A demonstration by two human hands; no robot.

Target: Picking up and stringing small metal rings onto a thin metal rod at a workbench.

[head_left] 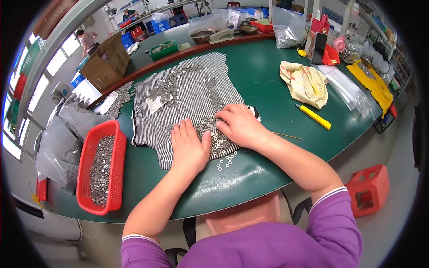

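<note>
Curving the flat, spread left hand and curled right hand inward should contain the small silver metal rings between them; black-and-white striped cloth lies beneath both; any right-hand grip is unclear.

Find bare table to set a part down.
Widest: green tabletop between striped cloth and beige cloth, bar a few specks. Also between loose rings and its front edge. Crowded: the ring pile between left hand and right hand; the left side, with red basket and plastic bags.
</note>
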